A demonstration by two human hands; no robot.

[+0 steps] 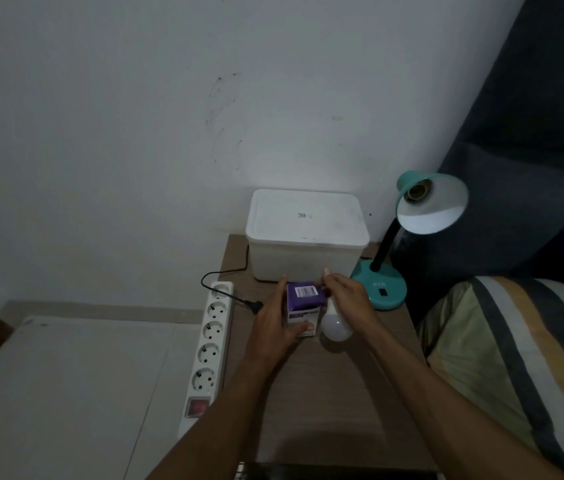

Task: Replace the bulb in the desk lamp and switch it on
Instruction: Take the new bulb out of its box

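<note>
A teal desk lamp (pixel 382 289) stands at the back right of the small wooden table (pixel 325 393). Its shade (pixel 431 206) faces me and the socket inside it holds no bulb. My left hand (pixel 275 322) grips a purple and white bulb box (pixel 304 308) standing on the table, thumb at the front, fingers along its left side. My right hand (pixel 346 296) pinches the box's top right edge. A white bulb (pixel 336 325) lies under my right wrist, next to the box; whether that hand also holds its base is hidden.
A white lidded plastic box (pixel 308 237) stands against the wall behind the bulb box. A white power strip (pixel 209 351) runs along the table's left edge, with the lamp's black plug (pixel 254 305) lying unplugged beside it. A striped pillow (pixel 516 358) is at the right.
</note>
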